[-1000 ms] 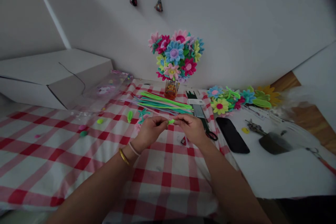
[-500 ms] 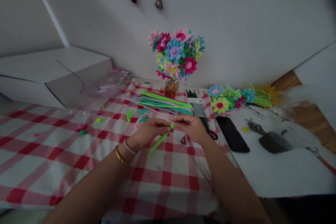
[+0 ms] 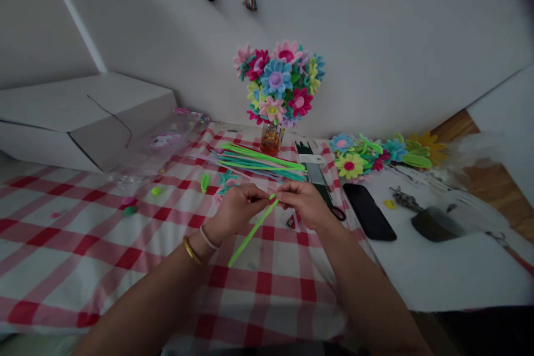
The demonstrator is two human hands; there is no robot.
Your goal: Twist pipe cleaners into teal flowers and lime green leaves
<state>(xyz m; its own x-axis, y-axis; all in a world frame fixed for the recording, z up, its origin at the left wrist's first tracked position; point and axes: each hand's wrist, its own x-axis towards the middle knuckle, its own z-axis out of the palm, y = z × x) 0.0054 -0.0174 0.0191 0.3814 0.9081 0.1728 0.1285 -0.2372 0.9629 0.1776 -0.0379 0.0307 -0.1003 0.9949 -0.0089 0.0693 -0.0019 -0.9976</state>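
A bright green pipe cleaner (image 3: 252,235) is pinched between both hands, its straight tail slanting down to the left over the checked cloth. My left hand (image 3: 238,207) closes thumb and finger on its bent upper end. Close beside it, my right hand (image 3: 301,203) pinches the same end from the other side; the fingertips hide most of the bend. Behind the hands lies a bundle of green, teal and lilac pipe cleaners (image 3: 262,161). A small looped green piece (image 3: 204,183) sits left of them, near a pink and teal piece (image 3: 225,184) partly covered by my left hand.
A vase (image 3: 272,139) of fuzzy flowers (image 3: 277,80) stands at the back. To the right are a black phone (image 3: 369,212), more flowers (image 3: 350,166), a tape roll (image 3: 436,225) and pliers (image 3: 507,245). A white box (image 3: 83,122) and small pompoms (image 3: 130,211) are at left.
The pipe cleaner's tail has swung out and shows longer, reaching lower left. My fingers have shifted slightly at its bent end, both hands still pinching it.
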